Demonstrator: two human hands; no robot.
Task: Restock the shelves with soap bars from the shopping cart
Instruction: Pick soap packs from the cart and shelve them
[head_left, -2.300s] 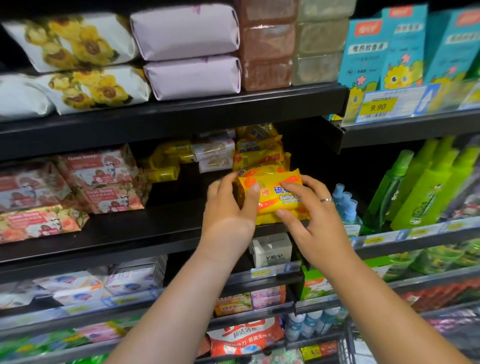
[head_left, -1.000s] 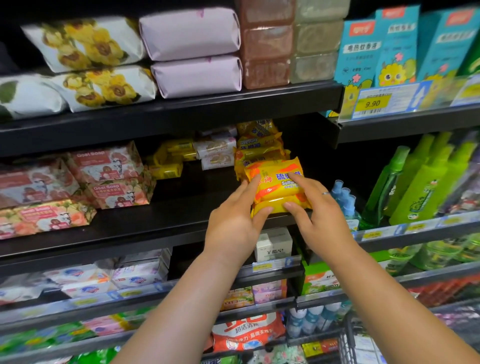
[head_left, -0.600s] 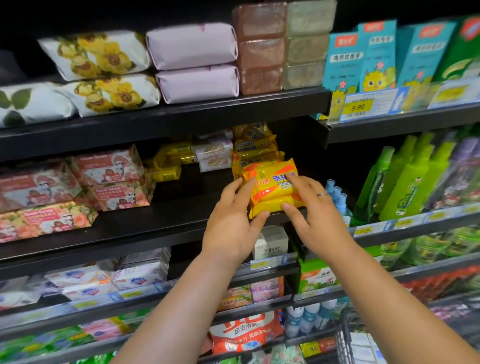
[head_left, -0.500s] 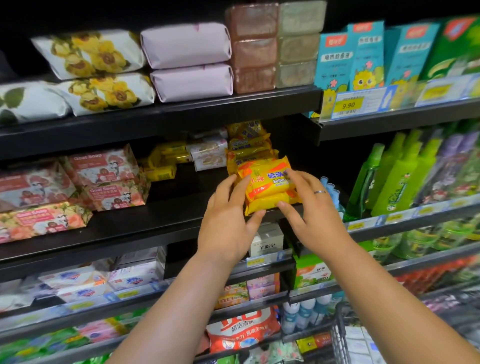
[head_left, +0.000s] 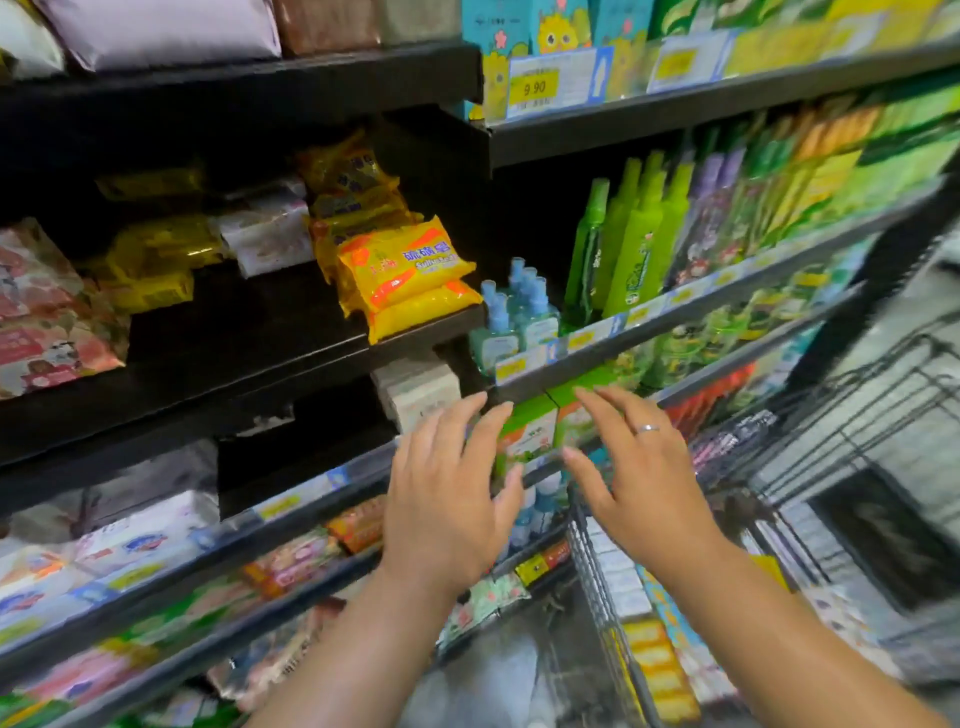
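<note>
My left hand is open. Its fingers are straight and spread apart, and it holds nothing. My right hand is open the same way, with its fingers spread, and it holds nothing too. There is a thin ring on one finger of my right hand. My two hands are side by side, near each other but not touching. They are in the air in front of the lower racks, below the black shelf.

Two yellow soap bars lie on that shelf, at its front right corner. One lies on top of the other. The top one is tilted a bit and has orange marks and blue letters on it. My hands are well below them and do not touch them. More yellow packs are piled right behind them. Further left on the same shelf are pink packs.

To the right of the soap stand little blue bottles. Beside those stand tall green bottles. Up high is a price tag that says 9.90. Behind my fingers are green boxes and a white box.

The shopping cart is low on the right, under my right arm. I can see boxes stacked inside it, some of them yellow. They are too blurry for me to tell what they are.
</note>
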